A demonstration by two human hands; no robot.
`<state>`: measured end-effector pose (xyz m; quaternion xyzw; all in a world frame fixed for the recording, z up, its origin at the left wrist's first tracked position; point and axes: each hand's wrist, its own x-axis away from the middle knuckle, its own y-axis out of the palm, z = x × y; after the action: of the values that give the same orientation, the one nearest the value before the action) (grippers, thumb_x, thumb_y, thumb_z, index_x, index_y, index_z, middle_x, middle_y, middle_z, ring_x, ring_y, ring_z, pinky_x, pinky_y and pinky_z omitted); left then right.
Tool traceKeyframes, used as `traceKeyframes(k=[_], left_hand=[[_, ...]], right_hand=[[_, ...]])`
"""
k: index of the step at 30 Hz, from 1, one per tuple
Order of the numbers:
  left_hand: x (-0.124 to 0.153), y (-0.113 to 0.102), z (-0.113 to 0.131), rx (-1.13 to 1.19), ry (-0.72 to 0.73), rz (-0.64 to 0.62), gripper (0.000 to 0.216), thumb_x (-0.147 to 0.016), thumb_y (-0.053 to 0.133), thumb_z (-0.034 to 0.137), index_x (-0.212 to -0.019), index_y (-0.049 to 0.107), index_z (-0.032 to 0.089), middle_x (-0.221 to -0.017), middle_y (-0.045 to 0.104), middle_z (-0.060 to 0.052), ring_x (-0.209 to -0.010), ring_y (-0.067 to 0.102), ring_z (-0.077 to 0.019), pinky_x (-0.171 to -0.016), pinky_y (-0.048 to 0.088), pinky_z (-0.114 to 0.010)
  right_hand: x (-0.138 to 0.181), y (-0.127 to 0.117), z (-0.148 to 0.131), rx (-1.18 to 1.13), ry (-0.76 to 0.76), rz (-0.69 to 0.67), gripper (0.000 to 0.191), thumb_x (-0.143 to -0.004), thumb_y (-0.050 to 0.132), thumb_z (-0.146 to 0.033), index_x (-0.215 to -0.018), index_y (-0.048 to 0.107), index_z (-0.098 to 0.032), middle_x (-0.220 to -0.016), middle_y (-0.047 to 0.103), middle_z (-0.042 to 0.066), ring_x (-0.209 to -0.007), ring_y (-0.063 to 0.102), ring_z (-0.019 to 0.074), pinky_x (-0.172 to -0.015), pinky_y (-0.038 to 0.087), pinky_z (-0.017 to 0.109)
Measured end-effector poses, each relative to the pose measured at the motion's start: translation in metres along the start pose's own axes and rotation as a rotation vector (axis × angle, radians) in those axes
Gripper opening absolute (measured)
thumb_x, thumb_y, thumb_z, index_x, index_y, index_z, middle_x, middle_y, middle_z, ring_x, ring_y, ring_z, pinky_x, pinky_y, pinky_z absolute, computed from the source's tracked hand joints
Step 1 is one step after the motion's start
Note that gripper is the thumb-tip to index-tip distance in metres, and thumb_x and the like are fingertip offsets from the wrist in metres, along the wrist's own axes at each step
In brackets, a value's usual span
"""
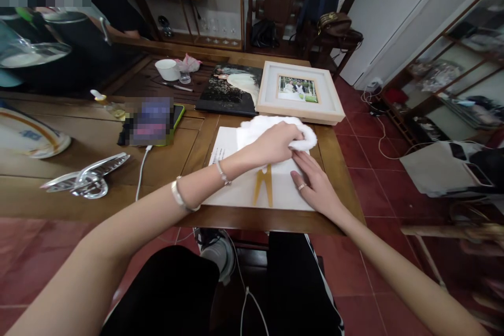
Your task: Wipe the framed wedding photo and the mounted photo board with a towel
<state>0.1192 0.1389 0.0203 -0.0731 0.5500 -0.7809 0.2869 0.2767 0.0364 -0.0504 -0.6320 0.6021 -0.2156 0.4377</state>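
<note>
A white fluffy cloth [260, 128] is bunched under my left hand [279, 142], whose fingers are closed on it. Beneath the cloth lies a flat white panel [232, 189] with small printing along its left edge. A gold, A-shaped piece [263, 186] sits on the panel's near half. My right hand [317, 181], with a ring on one finger, rests on the panel's right side, fingers stretched out and their tips close to the cloth. Whether those fingertips touch the cloth I cannot tell.
Behind the panel lie a dark wedding photo [232, 89] and a light wooden picture frame [271, 86]. To the left are a phone [177, 121] on a white cable, a silver hair clip [88, 176], a dropper bottle [112, 107] and a white bowl [167, 70]. Another person stands far left.
</note>
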Motion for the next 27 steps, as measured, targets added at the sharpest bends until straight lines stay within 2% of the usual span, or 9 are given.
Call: traceKeyframes(k=[3, 6, 10, 15, 18, 20, 22, 23, 27], left_hand=[[-0.018, 0.01, 0.002, 0.045, 0.152, -0.053, 0.017, -0.068, 0.05, 0.003, -0.07, 0.062, 0.014, -0.074, 0.065, -0.004, -0.071, 0.058, -0.0174, -0.067, 0.042, -0.03], [-0.017, 0.016, 0.009, -0.05, 0.132, -0.093, 0.019, -0.073, 0.045, 0.003, -0.075, 0.061, 0.014, -0.079, 0.065, -0.006, -0.075, 0.058, -0.0185, -0.071, 0.044, -0.03], [0.006, 0.008, -0.003, -0.156, 0.054, -0.069, 0.026, -0.073, 0.04, 0.001, -0.084, 0.06, 0.013, -0.091, 0.065, -0.011, -0.086, 0.058, -0.0222, -0.077, 0.046, -0.034], [0.05, -0.009, -0.044, -0.263, -0.062, -0.081, 0.034, -0.068, 0.041, -0.002, -0.088, 0.062, 0.014, -0.094, 0.066, -0.011, -0.095, 0.06, -0.0245, -0.084, 0.05, -0.037], [0.074, -0.007, -0.062, -0.295, -0.094, -0.097, 0.04, -0.067, 0.04, -0.006, -0.095, 0.063, 0.013, -0.121, 0.063, -0.013, -0.12, 0.054, -0.0273, -0.098, 0.047, -0.041], [0.086, -0.003, -0.065, -0.328, -0.086, -0.077, 0.044, -0.067, 0.038, -0.009, -0.098, 0.063, 0.01, -0.145, 0.044, -0.016, -0.139, 0.034, -0.0306, -0.111, 0.035, -0.048], [0.096, 0.0, -0.061, -0.352, -0.065, -0.082, 0.046, -0.067, 0.036, -0.012, -0.098, 0.063, 0.008, -0.155, 0.027, -0.018, -0.145, 0.017, -0.0339, -0.115, 0.024, -0.054], [0.1, 0.001, -0.056, -0.356, -0.059, -0.105, 0.045, -0.068, 0.036, -0.013, -0.098, 0.064, 0.007, -0.156, 0.025, -0.019, -0.145, 0.014, -0.0352, -0.116, 0.023, -0.055], [0.128, 0.003, -0.017, -0.347, -0.078, -0.178, 0.042, -0.073, 0.045, -0.011, -0.102, 0.067, 0.01, -0.154, 0.029, -0.019, -0.144, 0.016, -0.0374, -0.113, 0.028, -0.056]], right_hand=[[-0.001, -0.001, -0.001, 0.0, -0.011, -0.017, 0.046, -0.094, 0.043, -0.035, -0.137, 0.05, -0.021, -0.143, 0.051, 0.011, -0.137, 0.04, 0.0297, -0.112, 0.035, 0.053], [-0.001, -0.002, -0.001, -0.007, -0.008, -0.01, 0.043, -0.093, 0.044, -0.034, -0.134, 0.052, -0.023, -0.138, 0.054, 0.01, -0.132, 0.045, 0.0306, -0.108, 0.039, 0.053], [0.001, -0.001, 0.0, -0.004, -0.017, -0.008, 0.047, -0.094, 0.043, -0.034, -0.139, 0.047, -0.022, -0.144, 0.049, 0.009, -0.138, 0.04, 0.0272, -0.114, 0.033, 0.051], [0.002, 0.002, 0.001, 0.007, -0.005, -0.029, 0.051, -0.096, 0.041, -0.035, -0.143, 0.043, -0.015, -0.151, 0.041, 0.011, -0.144, 0.03, 0.0231, -0.119, 0.026, 0.048], [0.002, 0.002, 0.001, 0.013, 0.007, -0.034, 0.052, -0.095, 0.041, -0.035, -0.143, 0.043, -0.013, -0.151, 0.04, 0.012, -0.144, 0.03, 0.0227, -0.119, 0.026, 0.048], [0.002, 0.002, 0.0, 0.014, 0.013, -0.033, 0.053, -0.095, 0.041, -0.035, -0.143, 0.043, -0.013, -0.151, 0.04, 0.011, -0.144, 0.031, 0.023, -0.119, 0.027, 0.048], [0.002, 0.001, -0.001, 0.011, 0.013, -0.029, 0.053, -0.095, 0.041, -0.035, -0.143, 0.043, -0.013, -0.151, 0.041, 0.011, -0.143, 0.031, 0.0234, -0.119, 0.027, 0.048], [0.002, 0.001, -0.001, 0.008, 0.012, -0.028, 0.053, -0.095, 0.042, -0.035, -0.143, 0.043, -0.014, -0.151, 0.041, 0.011, -0.143, 0.031, 0.0235, -0.119, 0.027, 0.048], [0.001, 0.0, -0.001, 0.004, 0.016, -0.03, 0.052, -0.095, 0.041, -0.035, -0.143, 0.043, -0.015, -0.15, 0.041, 0.011, -0.143, 0.031, 0.0238, -0.118, 0.028, 0.049]])
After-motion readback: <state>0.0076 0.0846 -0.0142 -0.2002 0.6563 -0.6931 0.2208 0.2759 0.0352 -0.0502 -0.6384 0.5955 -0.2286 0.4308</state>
